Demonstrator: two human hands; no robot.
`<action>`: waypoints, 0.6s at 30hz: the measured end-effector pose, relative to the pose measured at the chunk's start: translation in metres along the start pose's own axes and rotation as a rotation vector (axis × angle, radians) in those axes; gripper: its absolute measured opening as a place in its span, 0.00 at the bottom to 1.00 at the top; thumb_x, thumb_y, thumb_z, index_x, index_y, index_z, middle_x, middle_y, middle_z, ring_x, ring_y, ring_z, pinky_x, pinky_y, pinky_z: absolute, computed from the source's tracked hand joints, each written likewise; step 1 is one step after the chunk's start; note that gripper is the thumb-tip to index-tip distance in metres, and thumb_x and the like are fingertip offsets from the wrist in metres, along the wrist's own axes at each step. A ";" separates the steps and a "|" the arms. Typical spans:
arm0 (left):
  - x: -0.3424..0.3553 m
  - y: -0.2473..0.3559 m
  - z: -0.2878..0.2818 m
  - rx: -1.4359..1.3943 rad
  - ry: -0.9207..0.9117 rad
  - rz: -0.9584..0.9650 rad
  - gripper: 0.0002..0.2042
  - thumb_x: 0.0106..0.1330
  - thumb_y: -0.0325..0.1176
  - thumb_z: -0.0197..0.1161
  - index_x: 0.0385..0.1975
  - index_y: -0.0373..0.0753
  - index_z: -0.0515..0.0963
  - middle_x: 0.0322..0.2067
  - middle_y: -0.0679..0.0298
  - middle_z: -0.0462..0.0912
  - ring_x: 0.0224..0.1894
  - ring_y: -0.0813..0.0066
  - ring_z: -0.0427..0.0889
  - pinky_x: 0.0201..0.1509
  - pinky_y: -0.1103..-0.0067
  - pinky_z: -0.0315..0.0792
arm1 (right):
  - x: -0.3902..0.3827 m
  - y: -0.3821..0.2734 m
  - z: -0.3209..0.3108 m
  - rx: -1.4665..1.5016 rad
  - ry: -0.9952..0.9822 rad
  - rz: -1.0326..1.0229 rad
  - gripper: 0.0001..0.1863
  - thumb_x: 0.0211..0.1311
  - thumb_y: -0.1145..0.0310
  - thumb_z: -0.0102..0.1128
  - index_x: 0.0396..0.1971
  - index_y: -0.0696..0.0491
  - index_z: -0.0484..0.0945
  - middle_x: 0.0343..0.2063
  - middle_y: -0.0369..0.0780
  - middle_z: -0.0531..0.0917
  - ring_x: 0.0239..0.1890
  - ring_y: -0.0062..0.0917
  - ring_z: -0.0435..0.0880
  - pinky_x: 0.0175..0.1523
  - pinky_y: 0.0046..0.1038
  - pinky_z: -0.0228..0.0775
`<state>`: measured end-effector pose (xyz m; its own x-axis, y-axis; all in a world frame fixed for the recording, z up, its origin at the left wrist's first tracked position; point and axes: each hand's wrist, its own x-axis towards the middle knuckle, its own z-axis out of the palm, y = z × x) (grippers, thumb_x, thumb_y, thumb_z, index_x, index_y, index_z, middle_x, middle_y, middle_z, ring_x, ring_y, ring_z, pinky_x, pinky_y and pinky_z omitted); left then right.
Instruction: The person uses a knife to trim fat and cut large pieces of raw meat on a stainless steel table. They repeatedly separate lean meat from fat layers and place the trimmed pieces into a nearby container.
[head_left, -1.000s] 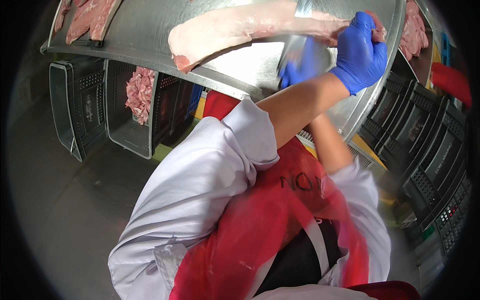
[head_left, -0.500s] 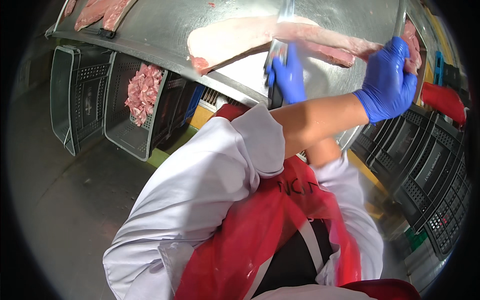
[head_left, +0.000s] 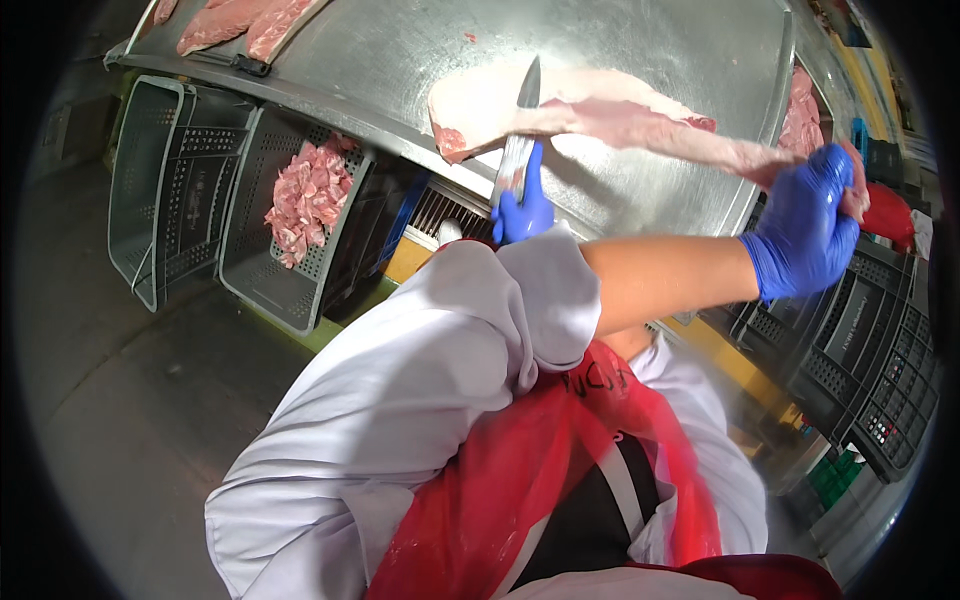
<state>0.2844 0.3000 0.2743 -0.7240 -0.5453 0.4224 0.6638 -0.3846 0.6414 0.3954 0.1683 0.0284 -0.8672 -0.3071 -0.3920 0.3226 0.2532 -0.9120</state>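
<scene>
My arms are crossed, the left forearm passing over the right. At the right, my left hand (head_left: 805,225), in a blue glove, is closed on the end of a long pale strip of fat (head_left: 680,145), stretched taut above the table. Its other end still joins a slab of meat (head_left: 475,100) with a pale fatty surface, lying on the metal table. My right hand (head_left: 525,212), also in a blue glove, grips a knife (head_left: 513,165) near the table's front edge. The blade passes beneath the strip, with its tip pointing away from me. The knife's handle is mostly hidden.
More meat pieces (head_left: 225,25) lie at the table's far left. Below the front edge, a grey crate (head_left: 240,235) holds pink meat trimmings (head_left: 310,195). Further meat (head_left: 800,115) sits beyond the table's right rim. Black crates (head_left: 850,330) are stacked at the right.
My left hand has moved right and slightly nearer, drawing the strip out longer and away from the slab. The knife and right hand have shifted left and nearer, and the blade now lies under the strip.
</scene>
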 end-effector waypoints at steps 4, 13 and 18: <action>-0.020 0.017 0.024 -0.830 0.061 -0.523 0.11 0.75 0.33 0.54 0.28 0.39 0.67 0.25 0.68 0.70 0.27 0.78 0.70 0.37 0.81 0.69 | 0.049 -0.021 0.003 0.019 0.028 0.014 0.36 0.73 0.69 0.47 0.76 0.45 0.44 0.24 0.42 0.80 0.19 0.23 0.78 0.23 0.28 0.73; 0.009 0.076 0.036 -1.472 0.069 -0.778 0.11 0.74 0.34 0.51 0.27 0.42 0.70 0.22 0.69 0.68 0.27 0.78 0.68 0.39 0.78 0.69 | 0.043 -0.039 0.060 0.090 0.051 -0.016 0.35 0.73 0.68 0.48 0.76 0.48 0.48 0.23 0.44 0.81 0.20 0.26 0.80 0.26 0.32 0.76; 0.052 0.119 -0.002 -0.616 -0.030 -0.325 0.10 0.74 0.32 0.49 0.27 0.42 0.70 0.24 0.71 0.67 0.27 0.85 0.65 0.33 0.86 0.65 | 0.006 -0.032 0.112 -0.093 0.061 -0.116 0.39 0.73 0.70 0.48 0.78 0.51 0.41 0.27 0.45 0.83 0.21 0.29 0.82 0.27 0.34 0.77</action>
<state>0.3257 0.2245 0.3718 -0.9030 -0.3137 0.2934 0.3916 -0.8820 0.2622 0.4220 0.0559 0.0413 -0.9189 -0.2839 -0.2739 0.1848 0.3037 -0.9347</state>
